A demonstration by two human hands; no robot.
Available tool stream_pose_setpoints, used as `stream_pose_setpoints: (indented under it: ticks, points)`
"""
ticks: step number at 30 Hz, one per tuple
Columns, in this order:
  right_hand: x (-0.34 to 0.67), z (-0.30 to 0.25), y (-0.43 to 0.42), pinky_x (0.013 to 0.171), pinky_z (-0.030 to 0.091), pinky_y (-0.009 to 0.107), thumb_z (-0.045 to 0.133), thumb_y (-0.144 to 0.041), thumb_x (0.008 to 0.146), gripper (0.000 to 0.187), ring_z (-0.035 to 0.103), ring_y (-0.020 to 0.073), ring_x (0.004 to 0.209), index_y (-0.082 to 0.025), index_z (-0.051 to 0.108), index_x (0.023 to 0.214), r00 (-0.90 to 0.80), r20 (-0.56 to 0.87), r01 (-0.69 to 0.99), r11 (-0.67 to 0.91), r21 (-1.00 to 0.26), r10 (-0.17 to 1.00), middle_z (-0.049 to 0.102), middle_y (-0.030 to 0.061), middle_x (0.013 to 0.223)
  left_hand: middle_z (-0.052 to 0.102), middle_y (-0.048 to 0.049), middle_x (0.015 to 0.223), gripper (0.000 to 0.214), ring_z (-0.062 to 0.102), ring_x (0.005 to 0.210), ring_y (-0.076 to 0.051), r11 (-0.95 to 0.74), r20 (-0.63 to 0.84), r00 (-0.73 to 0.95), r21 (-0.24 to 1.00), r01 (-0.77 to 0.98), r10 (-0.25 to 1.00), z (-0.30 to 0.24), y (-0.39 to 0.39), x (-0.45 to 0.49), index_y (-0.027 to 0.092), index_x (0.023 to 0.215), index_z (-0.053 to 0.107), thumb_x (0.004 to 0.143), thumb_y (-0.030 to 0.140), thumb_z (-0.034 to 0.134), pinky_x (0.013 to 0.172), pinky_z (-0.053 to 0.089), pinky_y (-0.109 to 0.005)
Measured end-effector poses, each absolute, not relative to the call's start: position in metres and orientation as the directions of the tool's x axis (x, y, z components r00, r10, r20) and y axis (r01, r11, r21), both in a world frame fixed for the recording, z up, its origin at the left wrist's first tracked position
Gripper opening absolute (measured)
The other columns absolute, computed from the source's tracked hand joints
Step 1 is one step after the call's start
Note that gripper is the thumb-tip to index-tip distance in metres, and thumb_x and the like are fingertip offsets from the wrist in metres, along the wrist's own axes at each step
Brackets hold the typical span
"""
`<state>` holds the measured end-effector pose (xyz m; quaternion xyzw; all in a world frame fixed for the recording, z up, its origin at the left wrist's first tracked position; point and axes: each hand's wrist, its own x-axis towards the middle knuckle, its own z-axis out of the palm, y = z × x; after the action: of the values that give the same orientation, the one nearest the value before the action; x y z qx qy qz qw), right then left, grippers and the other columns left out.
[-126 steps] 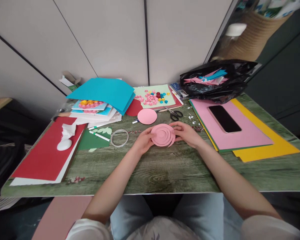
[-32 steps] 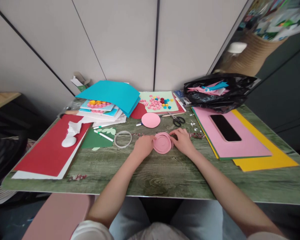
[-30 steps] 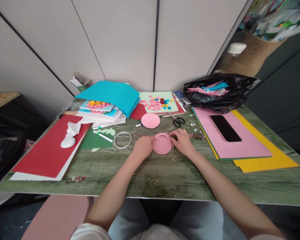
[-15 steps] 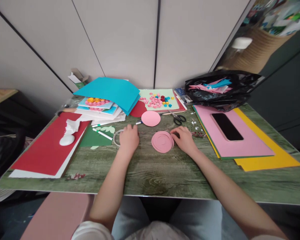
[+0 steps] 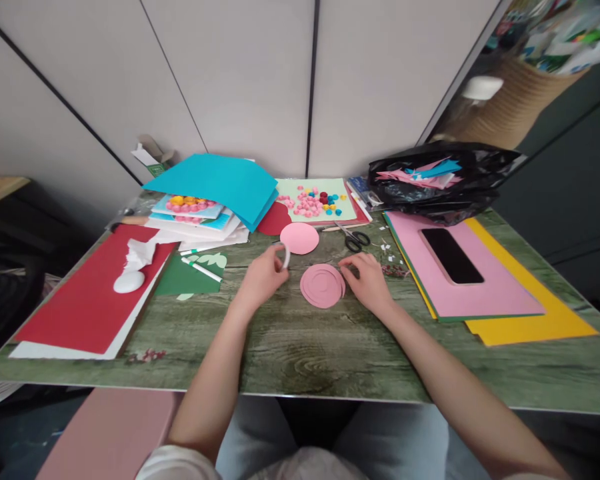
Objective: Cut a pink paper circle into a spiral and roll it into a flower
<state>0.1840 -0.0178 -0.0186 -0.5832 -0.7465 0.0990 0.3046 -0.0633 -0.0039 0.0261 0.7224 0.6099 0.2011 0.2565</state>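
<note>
Green table [image 5: 300, 360] stood before pale panels [image 5: 240, 73]. Left hand [image 5: 261, 279] gripped white ring [image 5: 287, 257] between thumb and fingers; ring was tipped up, nearly edge-on, long axis toward panels. Pink paper spiral [image 5: 322, 287] lay flat on table between hands, round, outer strip [image 5: 343, 288] loose on right side, just beside curled fingers of right hand [image 5: 368, 281]. Whether those pinched strip, could not tell.

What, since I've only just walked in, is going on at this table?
A person's left hand holds a thin whitish ring, its material unclear, tipped up. A round pink paper piece with curved cuts lies between the hands on the green wood-patterned table. The right hand is by its right edge; whether it touches is unclear. Black-handled scissors rest farther back.
</note>
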Motion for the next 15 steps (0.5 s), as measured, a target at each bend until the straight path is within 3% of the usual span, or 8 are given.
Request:
stream_pose_setpoints:
  ticks: [3, 7, 15]
  points:
    - [0.177, -0.006, -0.027, 0.079, 0.038, 0.038, 0.051, -0.030, 0.085, 0.014, 0.052, 0.0238, 0.091, -0.023, 0.061, 0.091, -0.169, 0.402, 0.769, 0.375, -0.518, 0.900, 0.063, 0.0056, 0.091, 0.067, -0.0054, 0.093, 0.046, 0.063, 0.080, -0.014, -0.177, 0.022, 0.306, 0.854, 0.489, 0.952, 0.020, -0.010, -0.039, 0.018, 0.122, 0.050, 0.076, 0.015, 0.054, 0.075, 0.050, -0.026]
    - [0.166, 0.008, -0.040, 0.082, 0.038, 0.038, 0.051, -0.032, 0.086, 0.020, 0.052, 0.0236, 0.094, -0.024, 0.059, 0.102, -0.203, 0.453, 0.730, 0.443, -0.521, 0.868, 0.061, 0.0059, 0.094, 0.068, -0.0053, 0.090, 0.042, 0.063, 0.081, -0.013, -0.141, 0.055, 0.309, 0.954, 0.263, 0.949, 0.018, -0.020, -0.018, 0.016, 0.113, 0.057, 0.072, 0.013, 0.061, 0.077, 0.051, -0.025]
    - [0.161, 0.005, -0.048, 0.089, 0.038, 0.039, 0.055, -0.031, 0.084, 0.032, 0.051, 0.0236, 0.102, -0.027, 0.056, 0.115, -0.187, 0.448, 0.717, 0.433, -0.546, 0.874, 0.059, 0.0067, 0.104, 0.071, -0.0026, 0.087, 0.036, 0.065, 0.078, -0.013, -0.222, 0.146, 0.228, 0.907, 0.357, 0.963, 0.023, -0.028, -0.011, 0.020, 0.107, 0.063, 0.071, 0.015, 0.065, 0.076, 0.052, -0.026]
